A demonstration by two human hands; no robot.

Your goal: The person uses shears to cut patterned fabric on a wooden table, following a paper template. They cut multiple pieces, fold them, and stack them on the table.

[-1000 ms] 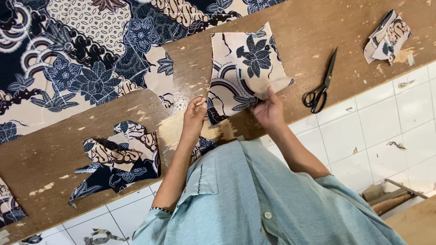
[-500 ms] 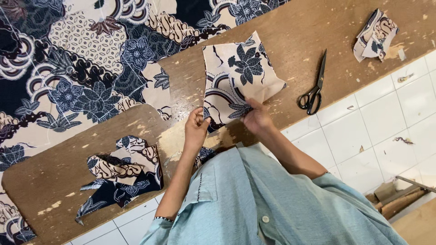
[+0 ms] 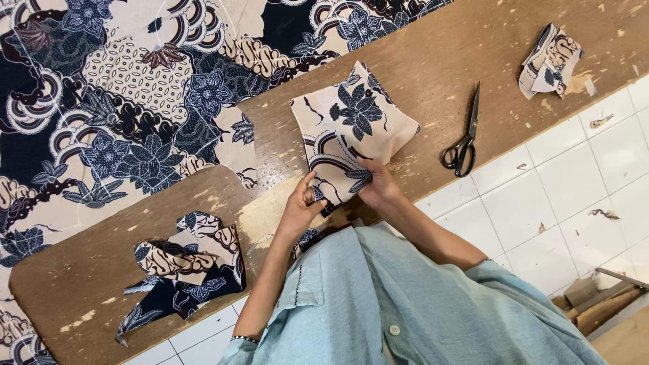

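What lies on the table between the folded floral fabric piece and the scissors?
Nothing: the head view shows only bare, scuffed wooden table between the folded floral fabric piece and the scissors.

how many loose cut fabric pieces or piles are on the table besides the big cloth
3: the piece held by both hands at the centre, a scrap pile near the left end, and a small scrap at the right end past the scissors. More may lie under the piles.
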